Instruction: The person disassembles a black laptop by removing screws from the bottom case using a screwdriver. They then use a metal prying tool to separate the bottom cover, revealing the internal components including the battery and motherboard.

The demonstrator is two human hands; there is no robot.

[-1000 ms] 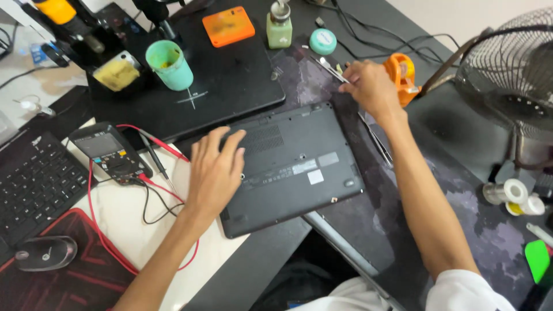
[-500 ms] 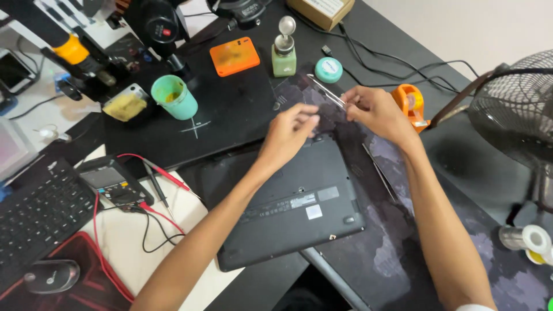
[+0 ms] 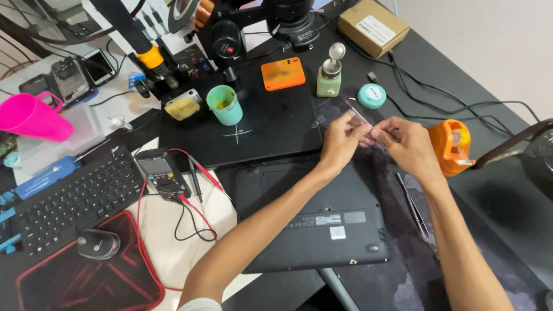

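Nearest you at the desk's front edge lies the black laptop turned bottom-up [image 3: 314,224], its base panel facing you, with both of your forearms crossing over it. Just right of it, on the dark patterned mat, rests a pair of slim metal tweezers [image 3: 413,204]. Toward the left edge sit a black keyboard [image 3: 60,201], a grey mouse on a red-trimmed pad [image 3: 98,243], and a handheld multimeter with red and black leads [image 3: 164,173].

Past the laptop's far edge, your left hand [image 3: 340,144] and right hand [image 3: 409,147] meet over the black work mat [image 3: 271,129]. Both sets of fingertips are pinched on a small clear plastic bag [image 3: 345,112], held up off the mat between them. What is inside it is too small to tell.

Beyond your hands stand a green pump bottle with a metal top [image 3: 329,75], a round teal tin [image 3: 372,95], a flat orange pad [image 3: 283,74] and a teal cup [image 3: 225,105]; an orange tape dispenser [image 3: 452,147] is just beside your right hand.

I judge the main risk to be spilling: if you tear or tip the bag open over the mat, tiny parts could scatter and vanish among the dark mat patterns. Your right wrist could also knock the dispenser.
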